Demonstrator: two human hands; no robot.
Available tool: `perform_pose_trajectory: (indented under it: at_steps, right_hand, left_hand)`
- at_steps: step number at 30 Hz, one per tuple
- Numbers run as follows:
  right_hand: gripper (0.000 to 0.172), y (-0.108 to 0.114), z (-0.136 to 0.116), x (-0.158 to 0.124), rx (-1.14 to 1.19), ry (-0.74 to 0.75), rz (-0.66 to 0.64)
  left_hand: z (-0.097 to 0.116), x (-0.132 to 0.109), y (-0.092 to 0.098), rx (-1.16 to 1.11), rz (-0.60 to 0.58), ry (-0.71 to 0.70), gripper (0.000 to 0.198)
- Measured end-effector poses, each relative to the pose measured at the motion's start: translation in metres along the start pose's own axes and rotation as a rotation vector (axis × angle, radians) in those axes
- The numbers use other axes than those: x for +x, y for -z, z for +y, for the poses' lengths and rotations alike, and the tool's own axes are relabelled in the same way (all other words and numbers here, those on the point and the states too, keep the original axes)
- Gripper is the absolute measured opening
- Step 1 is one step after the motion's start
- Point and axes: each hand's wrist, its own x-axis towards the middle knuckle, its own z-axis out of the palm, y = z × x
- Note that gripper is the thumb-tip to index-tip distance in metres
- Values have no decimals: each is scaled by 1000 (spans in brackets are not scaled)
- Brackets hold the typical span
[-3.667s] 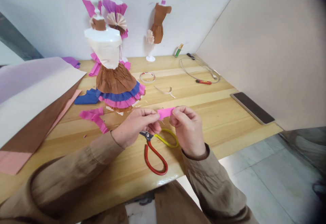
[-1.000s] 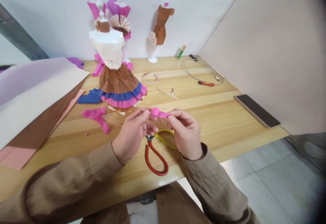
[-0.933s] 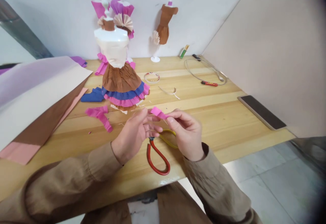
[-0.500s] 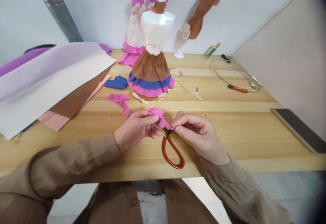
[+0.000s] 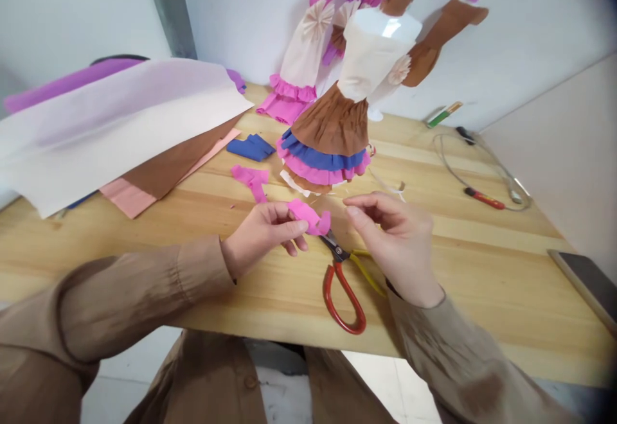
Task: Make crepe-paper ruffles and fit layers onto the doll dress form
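The head view has a brown jacket (image 5: 231, 372) nearest, below the edge of a wooden table (image 5: 482, 295). Scissors (image 5: 339, 252) with one red and one yellow handle lie on the table, blades pointing away, partly covered by what is above them; the yellow handle runs in behind the right wrist. Above the tabletop, the left hand (image 5: 263, 234) pinches a pink strip (image 5: 308, 217) between thumb and fingers. The strip sits between the two hands, just beyond the scissors' pivot, its free end curling up toward the right. The right hand (image 5: 398, 244) is apart from it, thumb and forefinger tips drawn close together; I cannot tell whether they touch or grip anything. A phone (image 5: 590, 282) lies at the table's right.

Further off are a pink scrap (image 5: 251, 181) and, beyond it, a folded blue piece (image 5: 250, 147). To their left, large sheets (image 5: 120, 122) in white, brown, salmon and purple overlap. Beyond the hands stands a dress form (image 5: 380, 51) with a cream bodice and a skirt (image 5: 332, 122) of brown over blue and pink ruffles. A red marker (image 5: 484, 199) lies by a looped cable (image 5: 448, 160) at right. Furthest back, other dressed forms (image 5: 303, 45) stand near the pale wall (image 5: 241, 0).
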Motion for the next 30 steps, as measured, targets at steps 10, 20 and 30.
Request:
perform_pose_trajectory:
  at_steps: [10,20,30]
  right_hand:
    - [19,-16,-5,-15,296,-233,-348]
    - [24,-1,1,-19,529,-334,-521]
    - [18,-4,6,-19,267,-221,-460]
  left_hand:
    - [-2,4,-2,503,-23,-267,21]
    - [-3,4,0,397,3,-76,11]
    - [-6,3,3,-80,40,-82,10]
